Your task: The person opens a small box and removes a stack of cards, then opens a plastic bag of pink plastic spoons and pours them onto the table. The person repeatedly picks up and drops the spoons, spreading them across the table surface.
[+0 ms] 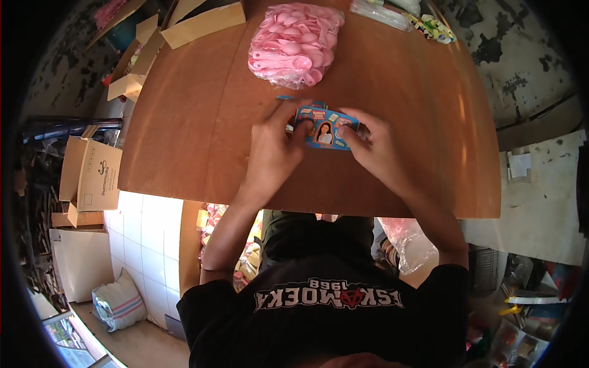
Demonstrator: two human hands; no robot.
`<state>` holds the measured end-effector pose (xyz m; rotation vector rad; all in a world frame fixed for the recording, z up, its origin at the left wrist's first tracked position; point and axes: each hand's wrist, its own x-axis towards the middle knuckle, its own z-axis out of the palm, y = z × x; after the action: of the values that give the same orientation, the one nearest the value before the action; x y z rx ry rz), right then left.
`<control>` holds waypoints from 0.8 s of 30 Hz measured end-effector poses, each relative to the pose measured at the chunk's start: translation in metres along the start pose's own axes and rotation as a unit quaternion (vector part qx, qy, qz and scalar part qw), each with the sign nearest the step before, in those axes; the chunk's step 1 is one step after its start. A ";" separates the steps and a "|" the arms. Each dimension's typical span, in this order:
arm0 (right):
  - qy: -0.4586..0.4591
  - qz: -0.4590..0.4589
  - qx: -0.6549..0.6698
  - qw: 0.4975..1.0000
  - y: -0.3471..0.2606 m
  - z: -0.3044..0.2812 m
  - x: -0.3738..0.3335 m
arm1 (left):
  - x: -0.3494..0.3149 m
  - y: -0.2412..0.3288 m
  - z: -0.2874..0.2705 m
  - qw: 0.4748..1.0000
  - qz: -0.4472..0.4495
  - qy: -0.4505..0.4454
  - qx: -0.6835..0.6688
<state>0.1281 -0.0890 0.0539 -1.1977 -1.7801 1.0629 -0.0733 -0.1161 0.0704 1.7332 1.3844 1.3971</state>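
Between my two hands is a blue printed card with a portrait and small coloured pictures on it. It is held above the brown wooden table. My left hand is closed on its left end, thumb on the front face. At the right end, my right hand pinches it with the thumb in front and the fingers behind. A second blue edge shows just beyond the left fingers; whether it belongs to a separate card I cannot tell. Past the hands lies a clear plastic bag of pink spoons.
Clear plastic packets and a yellow-green patterned wrapper lie at the far right of the table. An open cardboard box stands at the far left. More cartons and a white sack are left of the table.
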 end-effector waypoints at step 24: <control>-0.261 -0.018 -0.293 0.920 0.000 0.038 0.119 | -0.072 -0.033 0.009 0.739 -0.333 0.049 -0.584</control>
<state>0.0583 0.0147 0.0534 -1.2825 -2.6611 0.9040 -0.0736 -0.1691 0.0105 0.2813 0.6679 1.3853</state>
